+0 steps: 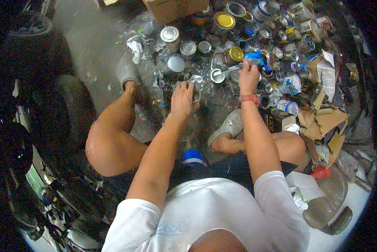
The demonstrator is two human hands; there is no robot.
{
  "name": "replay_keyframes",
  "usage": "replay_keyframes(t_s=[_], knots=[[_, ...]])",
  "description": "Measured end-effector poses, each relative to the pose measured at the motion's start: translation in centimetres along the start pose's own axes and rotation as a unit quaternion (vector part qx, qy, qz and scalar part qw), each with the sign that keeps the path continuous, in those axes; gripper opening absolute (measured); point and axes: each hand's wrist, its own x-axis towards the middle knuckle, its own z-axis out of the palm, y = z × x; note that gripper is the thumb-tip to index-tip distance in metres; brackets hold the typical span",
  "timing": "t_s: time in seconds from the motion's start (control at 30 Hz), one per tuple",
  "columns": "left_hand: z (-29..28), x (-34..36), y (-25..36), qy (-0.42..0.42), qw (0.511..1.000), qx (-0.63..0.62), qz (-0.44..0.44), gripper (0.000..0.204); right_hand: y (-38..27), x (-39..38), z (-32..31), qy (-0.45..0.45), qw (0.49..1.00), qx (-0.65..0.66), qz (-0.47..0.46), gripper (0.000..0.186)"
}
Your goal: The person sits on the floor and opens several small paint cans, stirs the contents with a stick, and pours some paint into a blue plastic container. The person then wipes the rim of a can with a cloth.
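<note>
My left hand (182,97) has curled fingers round a small open metal can (196,95), in the middle of the view. My right hand (248,77), with a red watch on the wrist, pinches a pale flat stick (231,69). The stick's far end is at the mouth of a small open can of white material (217,77), left of that hand. A crumpled white scrap (197,78) lies above my left hand. A blue crumpled item (253,57) and a gold-lidded can (235,53) stand just beyond my right hand.
Several cans (170,34) crowd the stained floor (77,40), densest to the right. A cardboard box (174,9) is at the top, torn cardboard (325,122) at the right. My legs (108,140) are bent either side. A blue-topped object (192,156) sits between them. A dark motorbike (45,176) fills the left.
</note>
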Motion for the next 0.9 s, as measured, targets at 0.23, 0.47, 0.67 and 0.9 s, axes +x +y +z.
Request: replay_keyframes(t_s=[0.23, 0.47, 0.67, 0.9], knots=[[-2.5, -0.9, -0.4, 0.044, 0.999, -0.008, -0.028, 0.083, -6.1, -0.2, -4.2, -0.029, 0.994, 0.081, -0.060, 0.037], [-6.0, -2.2, -1.8, 0.067, 0.996, -0.037, -0.045, 0.081, -6.4, 0.0, -2.6, -0.154, 0.981, 0.009, -0.119, 0.036], [-8.5, -4.2, -2.8, 0.102, 0.991, -0.068, -0.050, 0.078, -7.8, -0.5, -2.5, -0.200, 0.962, -0.072, -0.170, 0.034], [-10.1, -5.0, -6.0, 0.108, 0.989, -0.082, -0.056, 0.079, -15.2, -2.0, 1.4, -0.421, 0.876, -0.037, -0.231, 0.037]])
